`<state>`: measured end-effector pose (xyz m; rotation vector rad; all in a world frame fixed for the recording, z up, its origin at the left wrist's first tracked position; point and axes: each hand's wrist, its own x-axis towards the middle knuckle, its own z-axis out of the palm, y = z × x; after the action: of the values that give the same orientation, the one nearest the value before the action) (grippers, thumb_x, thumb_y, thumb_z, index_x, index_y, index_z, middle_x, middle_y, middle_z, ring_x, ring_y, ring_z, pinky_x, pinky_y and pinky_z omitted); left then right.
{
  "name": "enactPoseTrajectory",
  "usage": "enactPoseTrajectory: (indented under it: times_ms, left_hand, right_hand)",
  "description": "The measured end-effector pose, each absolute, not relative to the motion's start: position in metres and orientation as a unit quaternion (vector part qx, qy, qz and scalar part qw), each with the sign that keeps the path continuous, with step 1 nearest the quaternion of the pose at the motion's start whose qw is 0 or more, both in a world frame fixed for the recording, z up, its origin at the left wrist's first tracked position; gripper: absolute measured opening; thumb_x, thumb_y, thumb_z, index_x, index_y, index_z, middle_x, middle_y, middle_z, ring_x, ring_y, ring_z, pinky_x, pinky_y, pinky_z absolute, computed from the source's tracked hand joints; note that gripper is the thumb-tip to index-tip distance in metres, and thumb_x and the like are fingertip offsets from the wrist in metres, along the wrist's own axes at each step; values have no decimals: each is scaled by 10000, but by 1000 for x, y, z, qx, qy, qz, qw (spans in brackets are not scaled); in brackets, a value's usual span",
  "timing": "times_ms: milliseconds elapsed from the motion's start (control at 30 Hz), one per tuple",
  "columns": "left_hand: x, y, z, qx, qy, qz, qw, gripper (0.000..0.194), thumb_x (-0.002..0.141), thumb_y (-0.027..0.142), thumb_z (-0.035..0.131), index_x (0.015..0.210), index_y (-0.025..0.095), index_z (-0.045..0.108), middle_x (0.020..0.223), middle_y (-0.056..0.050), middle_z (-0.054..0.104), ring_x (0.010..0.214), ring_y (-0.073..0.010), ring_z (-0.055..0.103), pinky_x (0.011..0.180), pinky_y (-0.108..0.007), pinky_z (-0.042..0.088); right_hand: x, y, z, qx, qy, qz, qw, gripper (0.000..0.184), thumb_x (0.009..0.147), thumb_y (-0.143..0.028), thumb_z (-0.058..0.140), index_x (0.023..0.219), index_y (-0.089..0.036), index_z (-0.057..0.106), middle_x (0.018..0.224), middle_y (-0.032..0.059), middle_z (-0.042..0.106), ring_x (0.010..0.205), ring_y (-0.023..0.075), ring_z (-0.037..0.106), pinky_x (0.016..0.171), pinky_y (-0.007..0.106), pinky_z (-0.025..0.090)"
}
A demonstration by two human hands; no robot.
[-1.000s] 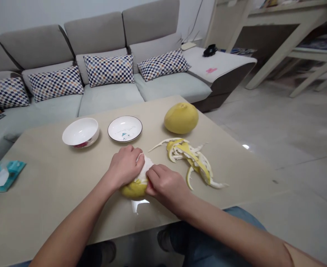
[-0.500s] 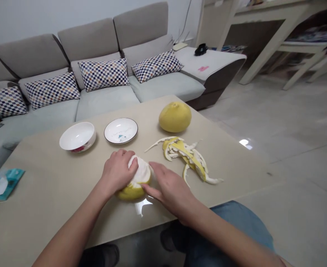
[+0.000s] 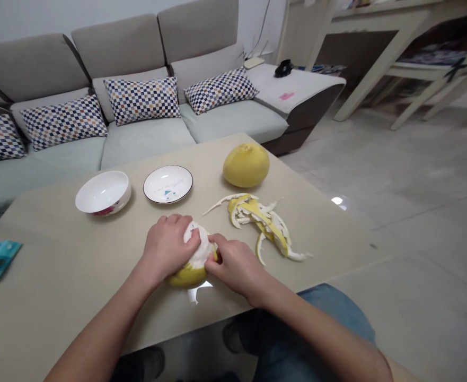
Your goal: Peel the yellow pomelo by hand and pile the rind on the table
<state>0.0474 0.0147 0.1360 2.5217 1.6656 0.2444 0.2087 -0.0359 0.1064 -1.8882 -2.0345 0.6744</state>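
Observation:
A partly peeled pomelo [image 3: 188,276] rests near the front of the table, white pith on top and yellow rind around its lower part. My left hand [image 3: 168,241] is wrapped over its upper left side and steadies it. On the fruit's right side, my right hand [image 3: 235,262] pinches a flap of rind between thumb and fingers. Just right of this hand lies a heap of peel strips [image 3: 271,228], yellow outside and white inside. Behind the heap sits a second pomelo [image 3: 246,165], whole and unpeeled.
A white bowl [image 3: 117,204] and a dark-rimmed plate [image 3: 177,195] stand on the table [image 3: 78,286] beyond my left hand. A teal tissue pack [image 3: 5,257] lies at the left. The sofa [image 3: 146,146] runs behind the table. My knee [image 3: 328,307] is at the front edge.
My right hand has gone from spread fingers against the pomelo to a pinch on its rind. The left hand keeps its hold. The whole view has shifted slightly.

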Motion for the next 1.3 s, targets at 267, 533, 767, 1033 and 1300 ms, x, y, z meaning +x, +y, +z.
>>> enactPoseTrajectory:
  times_ms: [267,533,767,1033,1300]
  left_hand:
    - [37,8,132,826,552,102,56,319,910,343,451,1142,240,644,1152,-71,683,1054,-300,598,890,-436,485]
    - [33,6,130,839,528,124,52,338,898,326,457,1160,219,641,1160,-62,675,1012,-282,595,885,-439,490]
    - [28,10,125,837,525,142,57,352,893,327,455,1171,213,640,1165,-52,675,1015,-282,592,898,-449,488]
    - [14,2,117,845,498,192,42,357,885,292,463,1186,194,628,1184,-65,665,1018,-261,586,904,-425,484]
    - [16,2,114,841,492,224,24,335,874,297,501,1155,191,650,1141,-67,684,995,-257,610,882,-408,501]
  right_hand:
    - [215,-40,99,-613,-676,357,198,691,823,-362,550,1449,-126,378,787,37,699,699,204,630,607,260,365]
    - [208,-29,111,-611,-701,348,121,509,797,-296,526,1287,-157,523,979,109,721,849,252,646,668,276,366]
    - [216,-24,100,-562,-738,350,130,469,838,-266,513,1283,-117,517,992,119,719,847,227,646,715,268,385]
    - [213,-26,116,-562,-765,310,43,538,887,-308,471,1394,-139,413,1047,146,726,916,293,676,679,309,366]
    - [214,-13,101,-550,-791,256,80,390,889,-259,479,1246,-123,558,1019,129,737,898,251,687,711,292,407]
